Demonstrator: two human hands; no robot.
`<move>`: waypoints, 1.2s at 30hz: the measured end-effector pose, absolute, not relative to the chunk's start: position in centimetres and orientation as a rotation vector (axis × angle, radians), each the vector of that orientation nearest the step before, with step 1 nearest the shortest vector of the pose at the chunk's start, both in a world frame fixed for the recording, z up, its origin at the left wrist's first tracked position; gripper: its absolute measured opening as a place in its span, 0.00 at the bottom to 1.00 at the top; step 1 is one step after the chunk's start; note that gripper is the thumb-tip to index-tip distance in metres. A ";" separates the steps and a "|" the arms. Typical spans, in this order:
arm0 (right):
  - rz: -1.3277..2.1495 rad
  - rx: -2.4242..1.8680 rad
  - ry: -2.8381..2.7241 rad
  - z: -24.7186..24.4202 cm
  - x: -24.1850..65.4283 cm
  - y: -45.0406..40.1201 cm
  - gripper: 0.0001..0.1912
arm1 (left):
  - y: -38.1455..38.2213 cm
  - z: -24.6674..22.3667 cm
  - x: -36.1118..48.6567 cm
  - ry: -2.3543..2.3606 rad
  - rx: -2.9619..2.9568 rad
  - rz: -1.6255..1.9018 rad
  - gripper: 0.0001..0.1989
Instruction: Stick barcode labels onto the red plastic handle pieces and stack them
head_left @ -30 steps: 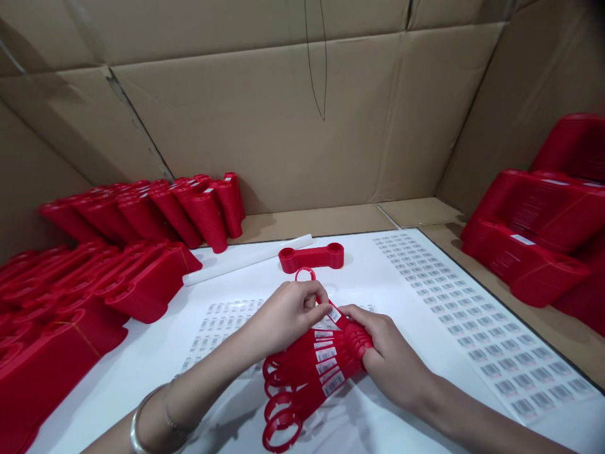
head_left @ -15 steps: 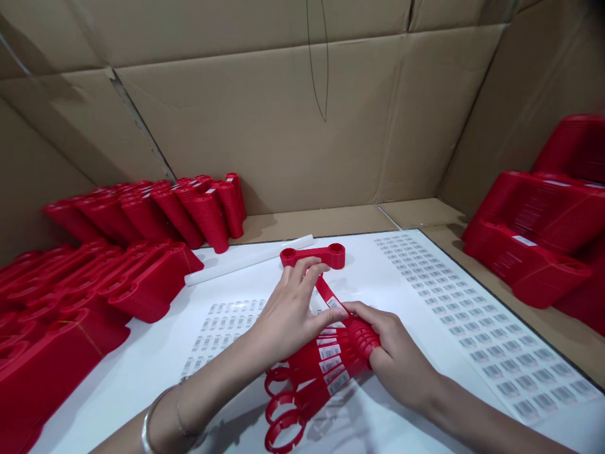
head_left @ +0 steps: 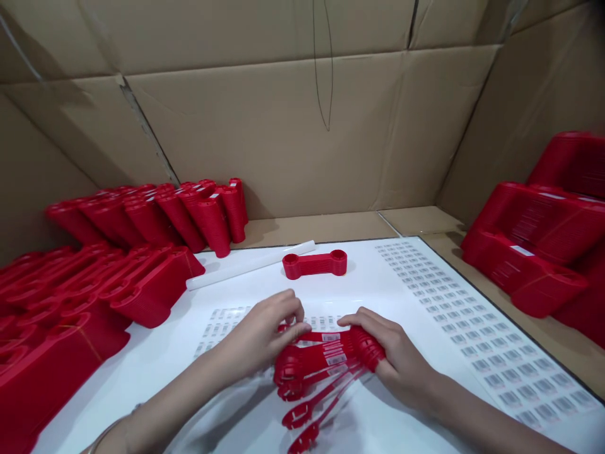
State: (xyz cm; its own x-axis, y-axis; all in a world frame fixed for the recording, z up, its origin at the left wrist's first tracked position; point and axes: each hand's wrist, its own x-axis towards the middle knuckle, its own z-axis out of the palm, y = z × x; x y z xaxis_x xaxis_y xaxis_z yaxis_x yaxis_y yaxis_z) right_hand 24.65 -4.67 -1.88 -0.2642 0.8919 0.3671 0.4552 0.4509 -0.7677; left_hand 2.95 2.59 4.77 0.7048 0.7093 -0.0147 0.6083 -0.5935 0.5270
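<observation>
A fanned bundle of red plastic strips with ring ends lies on the white table, with barcode labels on several strips. My right hand is shut around the bundle's right end. My left hand curls over its upper left edge, thumb and fingers pinched together. Two ring ends splay toward me below the bundle. A single unlabelled red strip lies beyond my hands, next to a white plastic rod.
Barcode label sheets cover the table's right side, and another lies under my left wrist. Stacks of red strips crowd the left side, with more at the right. Cardboard walls surround the table.
The bundle has swung flatter across the table, its ring ends now bunched at left with two trailing toward me. My left hand has dropped from the far strip onto the bundle.
</observation>
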 end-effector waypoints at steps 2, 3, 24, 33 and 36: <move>0.563 -1.151 -1.996 -2.6 24.5 -4.7 0.20 | 1.4 4.5 2.4 1.003 2.372 0.196 0.13; 0.500 -1.167 -2.044 -2.9 24.4 -4.7 0.20 | 0.8 4.4 2.2 0.991 2.357 0.174 0.14; 0.145 -1.238 -2.142 -2.8 24.1 -4.8 0.17 | -2.1 1.1 1.3 1.085 2.420 0.153 0.12; 0.238 -1.245 -2.499 2.2 25.5 -6.7 0.30 | -1.5 3.7 2.1 1.139 2.123 0.153 0.19; -0.173 -1.283 -2.579 2.2 23.9 -6.3 0.23 | -1.5 4.8 3.3 1.088 1.903 0.162 0.18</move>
